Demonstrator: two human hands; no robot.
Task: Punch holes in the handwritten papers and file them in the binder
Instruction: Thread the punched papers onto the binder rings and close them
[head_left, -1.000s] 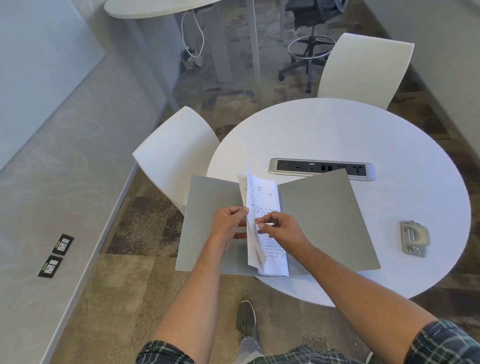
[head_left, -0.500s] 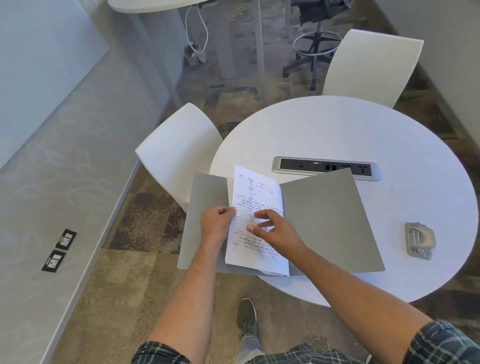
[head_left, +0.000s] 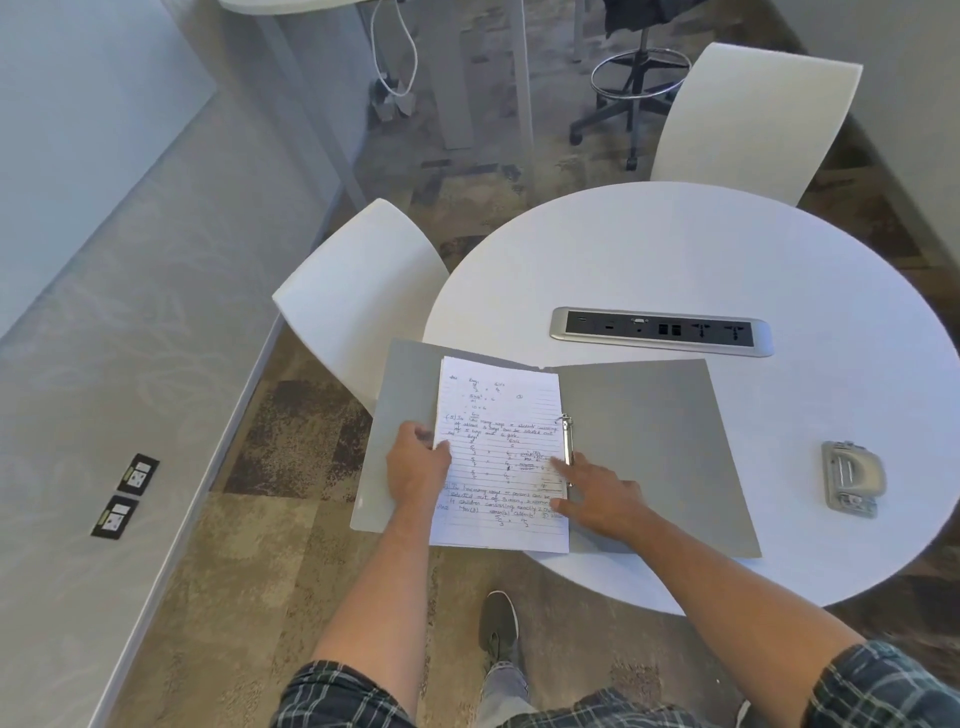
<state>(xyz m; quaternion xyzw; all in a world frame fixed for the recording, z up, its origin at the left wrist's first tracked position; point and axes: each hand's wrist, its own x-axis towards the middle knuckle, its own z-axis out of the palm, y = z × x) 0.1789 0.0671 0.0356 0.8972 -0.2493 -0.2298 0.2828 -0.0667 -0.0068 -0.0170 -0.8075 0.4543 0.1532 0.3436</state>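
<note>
**Filing step: sheets lie on the binder's left half, by the rings**

The handwritten papers (head_left: 498, 457) lie flat on the left half of the open grey binder (head_left: 649, 447), their right edge up against the metal ring mechanism (head_left: 567, 447) at the spine. Whether the punched holes sit over the rings, or whether the rings are closed, cannot be told from this view. The binder lies at the near-left edge of the round white bench (head_left: 727, 260), its left cover hanging out over the edge

The left hand (head_left: 418, 470) grips the left margin of the sheets, thumb on top. The right hand (head_left: 597, 496) is spread and relaxed, fingers straight and pressing on the page just beside the rings, holding nothing

Punching looks finished: the hole punch (head_left: 852, 478) sits alone, well apart to the right. The step in hand seems to be seating and smoothing the stack. The next move likely calls for checking that each hole is over its ring, then snapping the rings shut and folding the cover over, with the overhanging left cover supported so nothing slides off

Farther back, a power and data strip (head_left: 661, 331) is set into the bench, with two white chairs (head_left: 358, 301) around it
</note>
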